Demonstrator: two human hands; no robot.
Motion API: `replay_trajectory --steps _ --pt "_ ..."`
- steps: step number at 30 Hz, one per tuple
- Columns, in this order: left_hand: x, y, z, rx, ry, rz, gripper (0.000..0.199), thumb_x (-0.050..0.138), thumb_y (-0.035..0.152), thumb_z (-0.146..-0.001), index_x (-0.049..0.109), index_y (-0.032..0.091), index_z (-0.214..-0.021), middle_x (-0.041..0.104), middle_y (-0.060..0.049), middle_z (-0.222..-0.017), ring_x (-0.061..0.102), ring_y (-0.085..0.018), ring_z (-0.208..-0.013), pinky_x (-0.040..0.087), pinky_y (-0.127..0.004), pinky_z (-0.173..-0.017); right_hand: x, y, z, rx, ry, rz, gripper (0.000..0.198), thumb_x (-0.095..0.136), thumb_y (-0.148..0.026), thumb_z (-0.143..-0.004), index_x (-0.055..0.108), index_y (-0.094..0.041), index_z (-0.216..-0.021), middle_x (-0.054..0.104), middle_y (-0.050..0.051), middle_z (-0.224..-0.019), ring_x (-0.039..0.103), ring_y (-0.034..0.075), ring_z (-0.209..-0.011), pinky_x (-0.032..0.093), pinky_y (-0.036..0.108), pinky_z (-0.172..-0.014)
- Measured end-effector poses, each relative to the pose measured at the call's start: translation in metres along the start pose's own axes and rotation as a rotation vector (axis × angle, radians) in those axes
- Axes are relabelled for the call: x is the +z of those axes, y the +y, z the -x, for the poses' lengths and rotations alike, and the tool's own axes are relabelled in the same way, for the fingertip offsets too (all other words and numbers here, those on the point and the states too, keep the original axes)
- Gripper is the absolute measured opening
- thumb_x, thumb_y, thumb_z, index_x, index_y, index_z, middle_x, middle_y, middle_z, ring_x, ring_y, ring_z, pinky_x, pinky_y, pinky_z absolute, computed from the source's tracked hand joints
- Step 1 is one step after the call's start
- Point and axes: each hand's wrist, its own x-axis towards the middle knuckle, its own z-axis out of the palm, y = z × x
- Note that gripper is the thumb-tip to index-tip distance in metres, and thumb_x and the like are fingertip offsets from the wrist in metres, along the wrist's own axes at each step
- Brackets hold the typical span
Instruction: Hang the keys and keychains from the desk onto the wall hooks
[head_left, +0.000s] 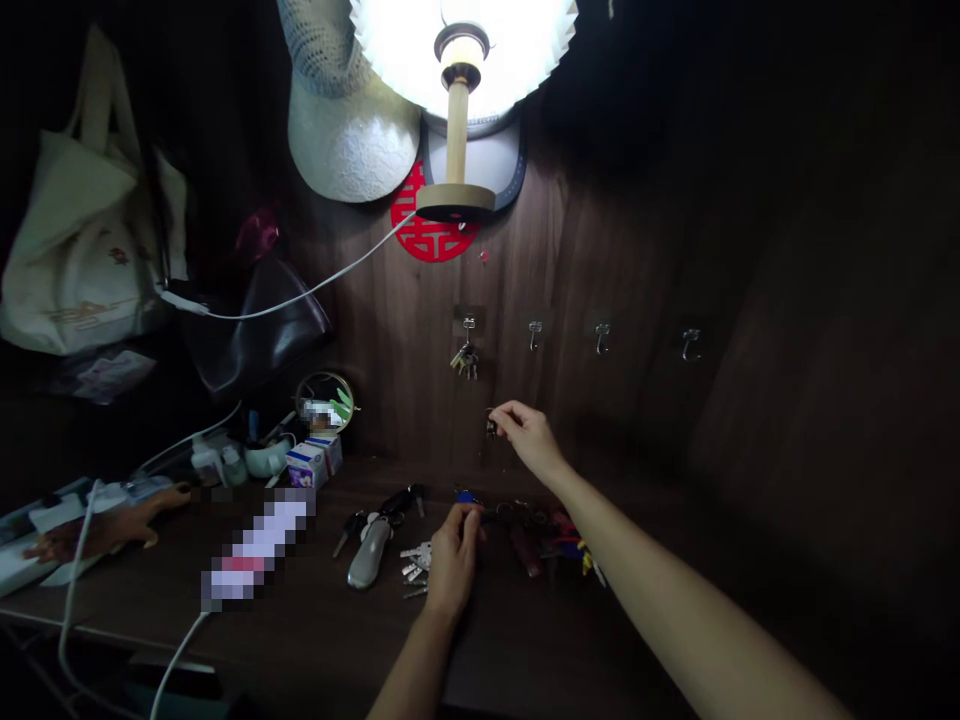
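Observation:
My right hand (529, 437) is raised before the wooden wall, thumb and fingers pinched on a small dark key ring (491, 427); its details are too small to make out. Down on the desk, my left hand (454, 555) has its fingers curled together beside a blue item (466, 497). Whatever those fingers grip is hidden. Loose silver keys (416, 562) lie just left of that hand, and a grey fob (369, 555) with more keys is further left. A dark red key holder (525, 550) rests to its right. One bunch of keys (466, 360) hangs from the leftmost wall hook (469, 324).
Further hooks (535, 334), (602, 338) and another hook (691, 345) line the wall. A lit lamp (456, 130) stands out above. Bags (82, 240), a round mirror (325, 402), small boxes (307, 466) and a white cable (180, 655) occupy the left.

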Motion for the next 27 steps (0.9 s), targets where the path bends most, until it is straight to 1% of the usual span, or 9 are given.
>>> replay_trajectory --steps 7,11,15,22,27 --pt "0.002 -0.002 -0.001 0.002 0.007 0.000 0.036 0.035 0.046 -0.089 0.059 0.019 -0.087 0.053 0.002 -0.063 0.049 -0.013 -0.060 0.036 -0.021 -0.059 0.002 -0.019 -0.052 -0.057 0.094 0.057 0.021 0.054 -0.037 -0.073 0.059 -0.019 -0.063 0.053 -0.003 -0.051 0.046 0.011 -0.049 0.033 0.022 -0.050" --pt "0.002 -0.001 -0.001 0.006 -0.013 -0.005 0.038 0.034 0.047 -0.089 0.058 0.019 -0.084 0.052 0.002 -0.062 0.049 -0.013 -0.060 0.036 -0.021 -0.059 0.009 -0.027 -0.077 -0.093 0.124 0.078 0.019 0.053 -0.033 -0.074 0.058 -0.018 -0.063 0.055 -0.003 -0.051 0.047 0.011 -0.050 0.033 0.022 -0.051" --pt "0.001 0.000 -0.001 -0.017 -0.039 -0.022 0.037 0.033 0.047 -0.089 0.057 0.019 -0.086 0.052 0.003 -0.061 0.048 -0.012 -0.058 0.034 -0.021 -0.057 0.017 -0.033 -0.097 -0.086 0.142 0.103 0.017 0.053 -0.030 -0.074 0.060 -0.018 -0.063 0.056 -0.003 -0.051 0.049 0.010 -0.050 0.034 0.021 -0.051" --pt "0.003 -0.001 -0.002 -0.009 -0.052 -0.016 0.037 0.033 0.046 -0.090 0.058 0.019 -0.087 0.052 0.003 -0.061 0.050 -0.012 -0.059 0.034 -0.021 -0.058 0.031 -0.031 -0.117 0.004 0.247 0.089 0.015 0.054 -0.027 -0.072 0.061 -0.018 -0.062 0.060 -0.002 -0.052 0.054 0.011 -0.053 0.038 0.021 -0.054" --pt "0.003 -0.002 -0.002 -0.006 -0.046 -0.012 0.038 0.033 0.047 -0.090 0.059 0.020 -0.086 0.053 0.003 -0.060 0.050 -0.013 -0.059 0.035 -0.021 -0.058 0.039 -0.026 -0.120 0.048 0.270 0.046 0.014 0.054 -0.027 -0.070 0.059 -0.018 -0.061 0.061 -0.002 -0.051 0.055 0.011 -0.052 0.039 0.021 -0.052"
